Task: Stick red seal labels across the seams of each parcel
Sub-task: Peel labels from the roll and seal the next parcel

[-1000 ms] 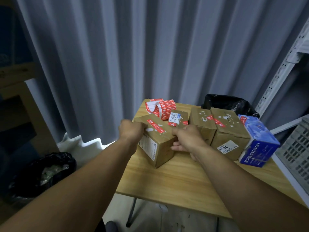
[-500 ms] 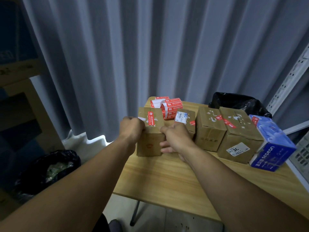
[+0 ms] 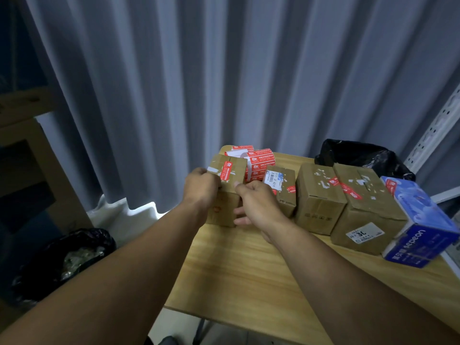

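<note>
My left hand [image 3: 201, 188] and right hand [image 3: 256, 202] clasp the small parcel [image 3: 230, 168] at the table's [image 3: 249, 275] far left corner, fingers curled around it, a red seal label [image 3: 227, 171] on top. The label roll [image 3: 258, 161] sits just behind; a row of cardboard boxes [image 3: 319, 197] and a blue box [image 3: 420, 225] crowd the right. My hands hide most of the parcel's front.

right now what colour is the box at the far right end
The box is blue with white lettering, clearest in the head view.
</note>
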`<act>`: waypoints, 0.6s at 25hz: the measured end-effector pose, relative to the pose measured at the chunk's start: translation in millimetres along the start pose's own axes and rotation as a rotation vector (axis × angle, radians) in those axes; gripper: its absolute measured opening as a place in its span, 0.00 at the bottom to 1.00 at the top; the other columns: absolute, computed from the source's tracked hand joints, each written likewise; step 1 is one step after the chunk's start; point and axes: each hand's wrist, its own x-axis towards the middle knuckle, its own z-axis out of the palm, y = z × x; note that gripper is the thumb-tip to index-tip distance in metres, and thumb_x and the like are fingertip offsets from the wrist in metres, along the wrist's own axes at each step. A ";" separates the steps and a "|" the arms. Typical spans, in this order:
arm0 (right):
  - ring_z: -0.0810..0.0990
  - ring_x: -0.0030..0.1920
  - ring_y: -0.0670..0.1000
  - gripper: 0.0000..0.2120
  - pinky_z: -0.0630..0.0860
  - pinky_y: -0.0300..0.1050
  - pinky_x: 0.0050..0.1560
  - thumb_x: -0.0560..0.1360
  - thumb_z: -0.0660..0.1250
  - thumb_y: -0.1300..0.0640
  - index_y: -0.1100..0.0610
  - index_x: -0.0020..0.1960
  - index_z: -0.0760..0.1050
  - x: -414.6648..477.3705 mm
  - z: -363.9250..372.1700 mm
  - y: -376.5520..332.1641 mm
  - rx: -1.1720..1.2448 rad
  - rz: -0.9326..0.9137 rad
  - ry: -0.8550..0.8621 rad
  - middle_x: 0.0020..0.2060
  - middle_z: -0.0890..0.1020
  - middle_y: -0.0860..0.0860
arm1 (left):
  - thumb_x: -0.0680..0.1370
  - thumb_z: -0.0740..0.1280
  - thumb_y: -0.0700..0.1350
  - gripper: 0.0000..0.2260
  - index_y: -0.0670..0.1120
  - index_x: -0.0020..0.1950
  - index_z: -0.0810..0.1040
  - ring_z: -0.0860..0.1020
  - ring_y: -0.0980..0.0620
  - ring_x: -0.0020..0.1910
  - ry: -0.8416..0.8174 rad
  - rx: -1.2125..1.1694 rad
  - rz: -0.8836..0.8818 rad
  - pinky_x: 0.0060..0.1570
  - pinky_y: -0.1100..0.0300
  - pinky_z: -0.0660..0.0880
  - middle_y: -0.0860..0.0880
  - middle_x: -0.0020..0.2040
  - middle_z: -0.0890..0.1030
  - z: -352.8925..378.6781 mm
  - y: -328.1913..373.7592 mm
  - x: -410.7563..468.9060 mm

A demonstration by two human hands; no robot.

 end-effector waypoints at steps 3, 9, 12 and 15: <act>0.84 0.45 0.57 0.09 0.84 0.55 0.39 0.81 0.62 0.50 0.55 0.48 0.73 9.2 0.7 2.2 -0.027 0.000 0.015 0.48 0.80 0.55 | 0.75 0.61 0.35 0.11 0.45 0.53 0.78 0.77 0.46 0.41 -0.009 -0.007 0.004 0.30 0.61 0.70 0.46 0.44 0.80 4.5 2.1 6.3; 0.84 0.48 0.58 0.09 0.83 0.54 0.40 0.82 0.60 0.53 0.57 0.51 0.75 19.4 3.0 3.9 -0.035 0.025 0.055 0.50 0.81 0.58 | 0.76 0.60 0.37 0.15 0.46 0.59 0.78 0.77 0.47 0.42 -0.016 -0.002 0.027 0.31 0.61 0.70 0.46 0.49 0.81 9.7 -0.6 15.6; 0.84 0.47 0.57 0.09 0.82 0.51 0.39 0.82 0.59 0.52 0.56 0.53 0.75 20.1 1.9 4.2 -0.037 0.023 0.046 0.50 0.82 0.56 | 0.76 0.60 0.37 0.15 0.46 0.60 0.78 0.77 0.48 0.43 -0.015 -0.006 0.022 0.32 0.61 0.70 0.46 0.49 0.81 9.3 -0.8 16.4; 0.85 0.46 0.57 0.11 0.82 0.51 0.38 0.83 0.58 0.51 0.56 0.52 0.75 19.3 1.5 5.3 -0.044 0.015 0.042 0.49 0.82 0.55 | 0.76 0.60 0.37 0.12 0.45 0.57 0.77 0.77 0.47 0.43 -0.009 -0.007 0.020 0.34 0.60 0.71 0.47 0.46 0.80 9.2 -2.1 15.8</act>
